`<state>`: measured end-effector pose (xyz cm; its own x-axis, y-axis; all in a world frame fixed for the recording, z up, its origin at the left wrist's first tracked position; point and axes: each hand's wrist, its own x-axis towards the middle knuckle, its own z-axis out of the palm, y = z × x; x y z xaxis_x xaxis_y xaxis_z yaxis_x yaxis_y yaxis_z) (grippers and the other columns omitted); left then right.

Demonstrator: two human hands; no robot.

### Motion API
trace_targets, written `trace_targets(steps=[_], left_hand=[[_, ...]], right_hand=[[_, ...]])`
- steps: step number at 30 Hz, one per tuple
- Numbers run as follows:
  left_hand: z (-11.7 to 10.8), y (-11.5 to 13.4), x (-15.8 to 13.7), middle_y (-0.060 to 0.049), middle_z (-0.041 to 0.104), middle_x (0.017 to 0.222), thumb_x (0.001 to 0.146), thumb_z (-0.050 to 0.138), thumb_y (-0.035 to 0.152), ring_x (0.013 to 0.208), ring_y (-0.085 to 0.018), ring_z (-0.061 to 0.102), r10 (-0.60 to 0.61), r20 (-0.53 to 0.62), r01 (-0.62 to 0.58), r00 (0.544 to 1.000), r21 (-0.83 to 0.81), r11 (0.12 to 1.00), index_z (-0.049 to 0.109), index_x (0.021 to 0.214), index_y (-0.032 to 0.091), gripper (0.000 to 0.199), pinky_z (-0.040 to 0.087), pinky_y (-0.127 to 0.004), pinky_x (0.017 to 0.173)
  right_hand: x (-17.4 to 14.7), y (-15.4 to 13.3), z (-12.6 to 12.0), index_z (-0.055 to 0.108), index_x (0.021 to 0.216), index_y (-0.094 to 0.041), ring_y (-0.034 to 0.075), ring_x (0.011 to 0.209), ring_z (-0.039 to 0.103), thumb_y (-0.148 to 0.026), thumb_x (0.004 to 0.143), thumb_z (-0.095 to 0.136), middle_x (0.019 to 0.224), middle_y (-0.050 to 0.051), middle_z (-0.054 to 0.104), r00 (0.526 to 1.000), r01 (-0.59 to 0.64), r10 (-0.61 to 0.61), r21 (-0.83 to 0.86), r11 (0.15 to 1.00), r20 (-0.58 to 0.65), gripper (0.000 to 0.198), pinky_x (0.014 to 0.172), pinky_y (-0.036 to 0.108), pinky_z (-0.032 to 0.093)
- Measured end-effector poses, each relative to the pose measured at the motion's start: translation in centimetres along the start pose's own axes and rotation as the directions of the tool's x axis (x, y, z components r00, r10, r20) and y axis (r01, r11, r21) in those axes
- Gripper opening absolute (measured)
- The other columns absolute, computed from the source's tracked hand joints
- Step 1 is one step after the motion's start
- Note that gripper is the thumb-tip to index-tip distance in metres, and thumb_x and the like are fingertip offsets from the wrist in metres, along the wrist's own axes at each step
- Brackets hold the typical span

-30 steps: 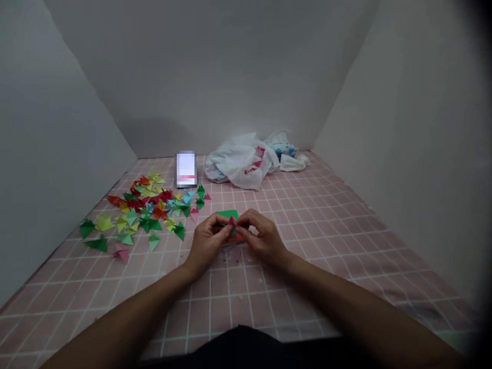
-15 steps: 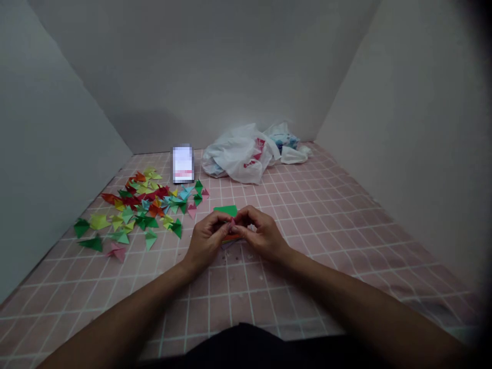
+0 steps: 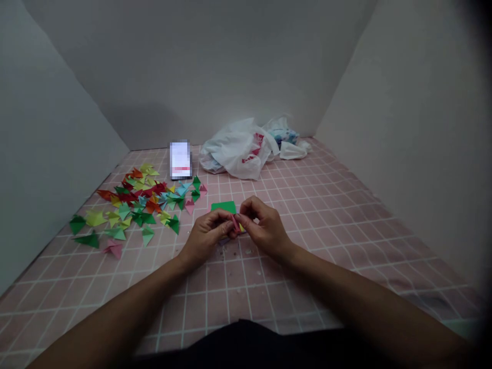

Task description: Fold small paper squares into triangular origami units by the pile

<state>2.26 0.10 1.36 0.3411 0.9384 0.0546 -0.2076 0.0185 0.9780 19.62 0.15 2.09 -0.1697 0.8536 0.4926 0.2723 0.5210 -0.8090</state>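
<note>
- My view comes from my head, facing forward and down.
- My left hand (image 3: 205,234) and right hand (image 3: 267,228) show fairly near, about mid-view; forearms (image 3: 115,302) enter from the lower corners.
- The far wall (image 3: 211,66) stands well beyond.

A lit screen (image 3: 180,158) sits left of a crumpled white bag (image 3: 234,148) on pink gridded cloth (image 3: 319,205).

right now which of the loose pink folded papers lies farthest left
The loose pink piece lowest in the picture, beside a mint-green one; the two other pink pieces lie nearer the left hand.
</note>
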Motion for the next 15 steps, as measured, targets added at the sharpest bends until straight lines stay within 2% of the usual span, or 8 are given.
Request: trace_targets(steps=[3,8,15], left_hand=[[-0.01,0.26,-0.06,0.0,0.068,0.072,0.083,0.074,0.028,0.066,-0.013,0.064,0.099,-0.002,-0.097,0.995,0.178,0.979,0.069,0.083,0.017,0.013,0.054,-0.023,0.063],[-0.23,0.31,-0.14,-0.002,0.067,0.077,0.088,0.066,0.023,0.071,-0.014,0.064,0.229,-0.009,-0.205,0.973,0.41,0.889,0.07,0.085,0.018,0.007,0.052,-0.025,0.066],[-0.35,0.51,-0.05,-0.002,0.065,0.079,0.088,0.063,0.019,0.074,-0.015,0.064,0.301,0.031,-0.282,0.953,0.454,0.845,0.069,0.085,0.018,0.007,0.05,-0.026,0.069]], right_hand=[[-0.11,-0.1,0.1,0.055,0.081,-0.021,0.013,0.064,0.055,-0.02,0.089,0.06,0.072,-0.001,0.06,1.0,-0.025,0.024,0.041,0.999,0.021,0.01,0.059,0.027,0.042],[-0.16,0.08,0.21,0.061,0.083,-0.02,0.014,0.068,0.057,-0.027,0.091,0.061,0.075,0.001,0.062,0.992,-0.095,0.079,0.174,0.98,0.094,0.011,0.062,0.028,0.046],[0.0,-0.2,0.05,0.062,0.083,-0.019,0.012,0.065,0.057,-0.029,0.092,0.062,0.072,-0.001,0.06,0.98,-0.173,0.133,0.314,0.934,0.146,0.013,0.062,0.027,0.047]])
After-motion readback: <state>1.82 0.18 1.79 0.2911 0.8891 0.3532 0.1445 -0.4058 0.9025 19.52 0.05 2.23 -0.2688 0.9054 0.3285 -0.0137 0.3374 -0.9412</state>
